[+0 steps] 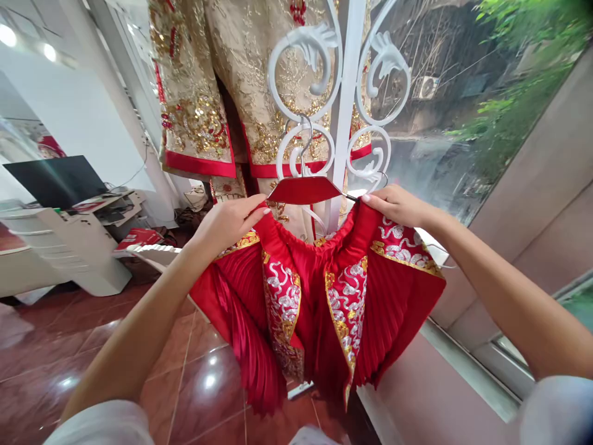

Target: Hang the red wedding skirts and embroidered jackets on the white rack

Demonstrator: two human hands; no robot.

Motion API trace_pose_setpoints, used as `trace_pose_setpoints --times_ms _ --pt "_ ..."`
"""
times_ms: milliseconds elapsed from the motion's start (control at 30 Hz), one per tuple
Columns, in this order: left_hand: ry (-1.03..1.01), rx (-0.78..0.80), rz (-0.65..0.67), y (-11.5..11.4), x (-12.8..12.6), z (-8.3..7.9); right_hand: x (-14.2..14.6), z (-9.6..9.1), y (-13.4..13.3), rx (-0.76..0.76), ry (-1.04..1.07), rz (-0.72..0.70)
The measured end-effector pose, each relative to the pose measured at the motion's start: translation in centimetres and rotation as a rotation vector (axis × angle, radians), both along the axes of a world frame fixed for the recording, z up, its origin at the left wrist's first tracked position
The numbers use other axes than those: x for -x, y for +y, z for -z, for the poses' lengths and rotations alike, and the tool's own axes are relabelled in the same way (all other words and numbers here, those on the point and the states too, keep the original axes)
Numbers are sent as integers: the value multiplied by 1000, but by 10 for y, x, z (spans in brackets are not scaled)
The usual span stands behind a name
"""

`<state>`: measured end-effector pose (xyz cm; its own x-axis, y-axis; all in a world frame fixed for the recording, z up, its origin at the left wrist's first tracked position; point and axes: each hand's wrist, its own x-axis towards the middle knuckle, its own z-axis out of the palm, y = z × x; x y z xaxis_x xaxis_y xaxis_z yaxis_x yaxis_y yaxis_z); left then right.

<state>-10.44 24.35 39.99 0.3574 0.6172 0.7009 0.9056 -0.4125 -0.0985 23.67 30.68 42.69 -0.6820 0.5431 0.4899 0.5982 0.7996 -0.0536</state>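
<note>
A red pleated skirt (pixel 315 309) with silver and gold embroidered panels hangs before me from a hanger (pixel 304 190) with a red middle part and a metal hook. The hook is up at the white scrollwork of a metal rack (pixel 345 105). My left hand (pixel 231 224) is closed on the left end of the skirt's waistband, thumb and fingers pinched beside the hanger. At the opposite end, my right hand (pixel 398 204) grips the waistband with the thumb along its top edge. Between my hands the gathered waistband sags in a curve.
Behind the rack hangs a beige and gold sequined garment (pixel 259 111) with red hems. A window (pixel 440 111) lies to the right, above a pale ledge (pixel 417 383). At left stand a desk (pixel 69 247) and a black monitor (pixel 58 182); the floor (pixel 204 377) is glossy reddish tile.
</note>
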Motion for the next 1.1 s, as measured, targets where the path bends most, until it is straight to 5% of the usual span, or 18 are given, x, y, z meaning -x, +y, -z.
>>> trace_pose_setpoints --times_ms 100,200,267,333,400,467,533,633,833,1100 --pt "-184 -205 -138 -44 -20 14 7 32 -28 -272 157 151" --pt "-471 -209 -139 -94 -63 61 29 85 -72 -486 480 199" --pt "-648 242 104 -113 -97 107 51 126 -96 -335 539 188" --pt "-802 716 288 -114 -123 154 73 163 -107 -12 492 269" --pt "-939 785 233 -104 -131 191 88 194 -106 258 435 353" --pt "-1004 648 42 -94 -123 214 96 218 -100 422 410 391" --pt "-1037 521 -102 -89 -104 225 98 238 -96 537 388 394" --pt "-1137 511 -118 -92 -82 229 102 264 -98 673 325 408" --pt "-1316 563 -193 -100 -81 233 123 307 -101 782 364 441" --pt "-1297 530 -158 -103 -79 238 139 324 -99 785 430 543"
